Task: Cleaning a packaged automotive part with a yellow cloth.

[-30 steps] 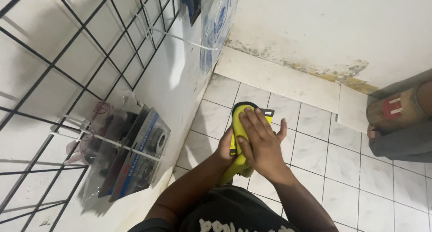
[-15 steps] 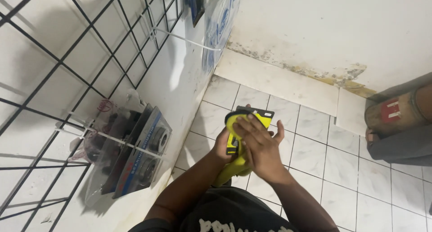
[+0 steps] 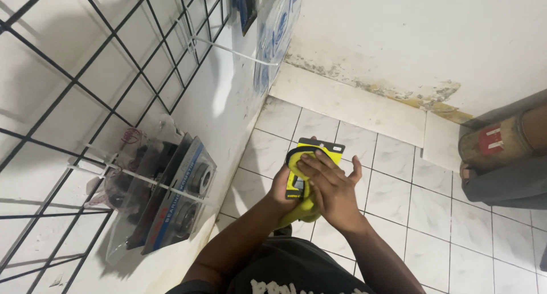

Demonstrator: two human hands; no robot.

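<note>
Open tiled floor (image 3: 399, 214) ahead and right of the hands, free to pass. Hemmed on the left by a wire grid rack (image 3: 85, 100) with hanging blister packs (image 3: 171, 197) (pegs jutting outward). Blocked far right by a rolled bundle (image 3: 501, 151) against the wall.

The packaged item (image 3: 307, 177) sits between both hands above the tiled floor (image 3: 433, 214); hanging packages (image 3: 171, 197) at nine o'clock on the wire grid (image 3: 85, 100); probably a cylinder (image 3: 501, 140) at three o'clock.

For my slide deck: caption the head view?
Both hands wipe a yellow package with a yellow cloth beside a wire rack.
</note>
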